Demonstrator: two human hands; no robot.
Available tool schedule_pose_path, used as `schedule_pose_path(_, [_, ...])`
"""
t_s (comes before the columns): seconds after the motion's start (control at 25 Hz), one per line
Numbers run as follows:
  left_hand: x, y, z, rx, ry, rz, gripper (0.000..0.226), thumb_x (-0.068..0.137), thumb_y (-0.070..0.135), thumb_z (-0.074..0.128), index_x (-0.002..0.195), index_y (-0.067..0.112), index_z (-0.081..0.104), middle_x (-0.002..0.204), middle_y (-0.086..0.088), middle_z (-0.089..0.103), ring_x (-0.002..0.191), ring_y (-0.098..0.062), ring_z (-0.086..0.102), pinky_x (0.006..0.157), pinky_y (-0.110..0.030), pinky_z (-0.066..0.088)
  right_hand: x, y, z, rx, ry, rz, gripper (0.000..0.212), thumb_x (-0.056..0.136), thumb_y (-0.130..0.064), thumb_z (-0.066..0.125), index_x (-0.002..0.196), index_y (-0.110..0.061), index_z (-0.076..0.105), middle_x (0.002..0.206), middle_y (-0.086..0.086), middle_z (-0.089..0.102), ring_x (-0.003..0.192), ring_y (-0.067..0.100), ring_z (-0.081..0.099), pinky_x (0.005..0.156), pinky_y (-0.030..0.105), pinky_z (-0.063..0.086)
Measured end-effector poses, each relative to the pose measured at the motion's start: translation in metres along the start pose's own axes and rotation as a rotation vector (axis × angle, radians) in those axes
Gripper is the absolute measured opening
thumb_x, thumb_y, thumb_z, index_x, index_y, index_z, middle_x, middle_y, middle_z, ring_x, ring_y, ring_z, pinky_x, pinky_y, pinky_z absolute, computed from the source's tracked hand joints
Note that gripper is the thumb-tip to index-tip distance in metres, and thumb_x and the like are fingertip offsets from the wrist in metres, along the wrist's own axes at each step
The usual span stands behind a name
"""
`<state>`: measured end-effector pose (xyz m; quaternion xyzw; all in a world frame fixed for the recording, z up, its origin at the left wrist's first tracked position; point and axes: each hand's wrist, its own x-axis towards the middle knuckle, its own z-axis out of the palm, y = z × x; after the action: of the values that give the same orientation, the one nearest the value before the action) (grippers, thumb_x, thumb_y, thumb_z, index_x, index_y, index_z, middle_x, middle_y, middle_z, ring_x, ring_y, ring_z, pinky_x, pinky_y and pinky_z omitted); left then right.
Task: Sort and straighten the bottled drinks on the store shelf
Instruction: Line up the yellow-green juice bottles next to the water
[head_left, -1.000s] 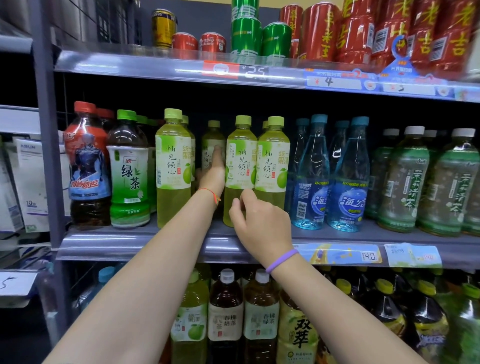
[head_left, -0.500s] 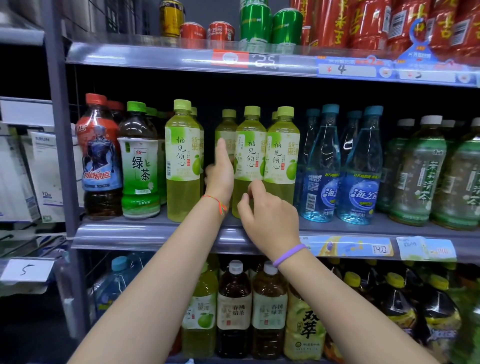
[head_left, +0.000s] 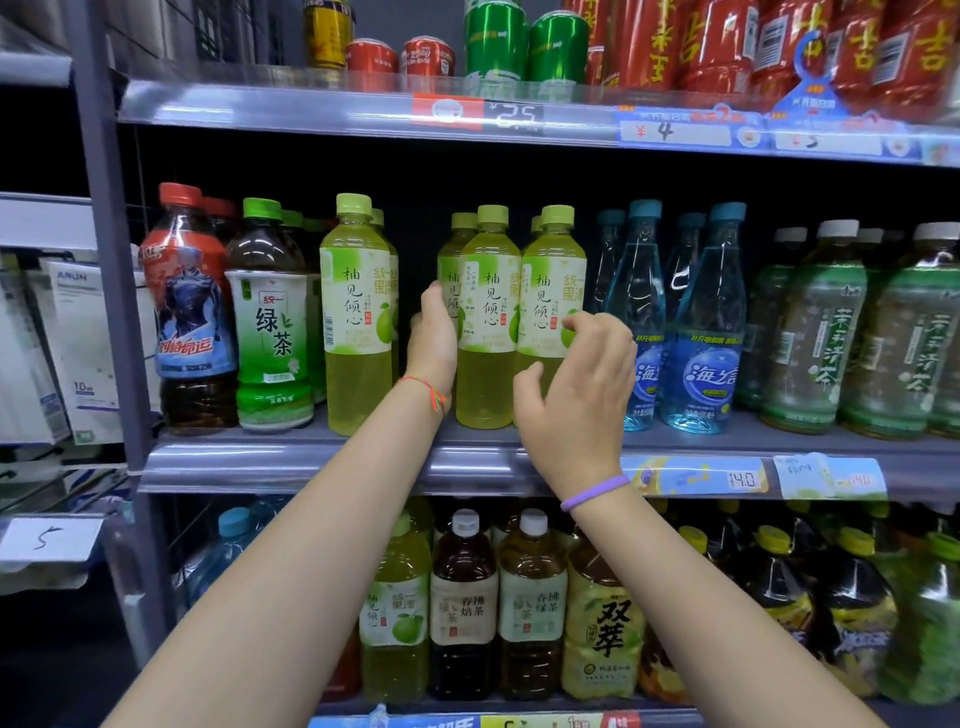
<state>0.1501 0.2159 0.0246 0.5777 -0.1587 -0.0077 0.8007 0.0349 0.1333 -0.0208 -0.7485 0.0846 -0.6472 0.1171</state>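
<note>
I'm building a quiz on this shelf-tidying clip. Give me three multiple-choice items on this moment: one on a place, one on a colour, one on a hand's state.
1. Where is the left hand?
A. In the gap between the yellow-green bottles on the middle shelf
B. On the top shelf
C. On the bottom shelf

2. What colour are the caps of the clear blue bottles?
A. Red
B. Teal blue
C. White

3. What is the right hand doing?
A. Gripping a can
B. Lying flat on the shelf edge
C. Held with fingers loosely curled in front of a yellow-green bottle, gripping nothing visible

Answers: 1 A, the hand sits between the lone bottle and the pair, against the front middle one. 2 B, both front caps are teal. 3 C, thumb and fingers are apart, with nothing between them.
</note>
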Motion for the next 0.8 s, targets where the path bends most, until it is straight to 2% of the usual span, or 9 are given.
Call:
schedule_pose_path(0.04, [0.003, -0.002, 0.0, 0.001, -0.025, -0.01, 0.077, 0.071, 0.08, 0.035, 0.118, 0.027, 0.064, 0.114, -0.002, 0.071, 0.11, -0.024, 0.065, 0.099, -0.045, 0.051, 0.0, 0.002, -0.002, 0.005, -0.034, 0.025, 0.048, 0.079, -0.015, 0.058, 0.123, 0.001, 0.048, 0.121, 0.018, 0.047, 0.109, 0.033, 0.045, 0.092, 0.041, 0.039])
schedule_pose_path(0.12, [0.006, -0.003, 0.001, 0.012, -0.02, -0.003, 0.056, 0.086, 0.073, 0.031, 0.111, 0.033, 0.062, 0.114, -0.001, 0.069, 0.107, -0.022, 0.064, 0.099, -0.044, 0.051, 0.0, 0.004, -0.004, 0.072, -0.17, 0.111, 0.056, 0.083, -0.017, 0.057, 0.134, 0.0, 0.04, 0.127, 0.016, 0.043, 0.113, 0.029, 0.044, 0.095, 0.038, 0.042])
schedule_pose_path(0.16, [0.006, -0.001, 0.0, -0.006, -0.019, -0.017, 0.053, 0.09, 0.07, 0.03, 0.114, 0.032, 0.059, 0.117, -0.002, 0.068, 0.107, -0.022, 0.062, 0.1, -0.044, 0.05, 0.0, 0.004, -0.005, 0.116, -0.241, 0.164, 0.059, 0.086, -0.017, 0.057, 0.138, -0.002, 0.034, 0.129, 0.014, 0.042, 0.113, 0.027, 0.045, 0.093, 0.036, 0.043])
schedule_pose_path(0.24, [0.007, 0.002, -0.001, -0.022, -0.039, -0.047, 0.065, 0.087, 0.073, 0.03, 0.129, 0.031, 0.058, 0.121, -0.004, 0.068, 0.109, -0.023, 0.063, 0.102, -0.046, 0.049, 0.0, 0.005, -0.006, 0.142, -0.308, 0.208, 0.063, 0.088, -0.017, 0.056, 0.143, -0.006, 0.028, 0.131, 0.011, 0.041, 0.112, 0.025, 0.047, 0.089, 0.034, 0.045])
schedule_pose_path(0.36, [0.006, 0.005, -0.002, -0.021, -0.069, -0.023, 0.051, 0.094, 0.069, 0.029, 0.115, 0.038, 0.063, 0.11, -0.003, 0.072, 0.1, -0.02, 0.066, 0.098, -0.043, 0.052, 0.001, 0.004, -0.005, 0.157, -0.315, 0.209, 0.065, 0.089, -0.018, 0.056, 0.145, -0.007, 0.025, 0.131, 0.009, 0.043, 0.108, 0.025, 0.052, 0.084, 0.038, 0.049])
schedule_pose_path(0.52, [0.002, 0.005, -0.002, -0.07, -0.118, -0.034, 0.053, 0.096, 0.067, 0.028, 0.101, 0.033, 0.069, 0.106, -0.007, 0.075, 0.103, -0.026, 0.069, 0.097, -0.045, 0.053, 0.002, 0.003, -0.003, 0.185, -0.342, 0.225, 0.067, 0.09, -0.018, 0.056, 0.147, -0.009, 0.022, 0.132, 0.008, 0.044, 0.103, 0.024, 0.056, 0.076, 0.032, 0.045])
schedule_pose_path(0.68, [0.003, 0.001, -0.003, -0.13, -0.208, -0.049, 0.069, 0.094, 0.07, 0.026, 0.123, 0.023, 0.068, 0.113, -0.01, 0.074, 0.11, -0.029, 0.068, 0.101, -0.052, 0.05, 0.001, 0.003, -0.001, 0.211, -0.345, 0.241, 0.065, 0.09, -0.017, 0.056, 0.146, -0.008, 0.023, 0.132, 0.009, 0.043, 0.106, 0.025, 0.055, 0.081, 0.035, 0.05])
schedule_pose_path(0.76, [-0.003, 0.001, -0.002, -0.041, -0.124, -0.017, 0.07, 0.088, 0.072, 0.031, 0.122, 0.023, 0.067, 0.116, -0.006, 0.073, 0.112, -0.028, 0.066, 0.102, -0.048, 0.049, -0.002, 0.0, 0.001, 0.141, -0.279, 0.212, 0.064, 0.088, -0.015, 0.058, 0.144, -0.004, 0.028, 0.136, 0.013, 0.04, 0.118, 0.027, 0.049, 0.092, 0.036, 0.047])
schedule_pose_path(0.8, [-0.009, 0.002, -0.001, 0.058, -0.033, 0.046, 0.063, 0.089, 0.066, 0.035, 0.121, 0.021, 0.065, 0.117, -0.003, 0.07, 0.113, -0.025, 0.063, 0.101, -0.042, 0.046, -0.004, -0.002, 0.001, 0.071, -0.219, 0.166, 0.063, 0.085, -0.015, 0.058, 0.142, -0.002, 0.033, 0.137, 0.015, 0.04, 0.124, 0.029, 0.045, 0.098, 0.039, 0.044])
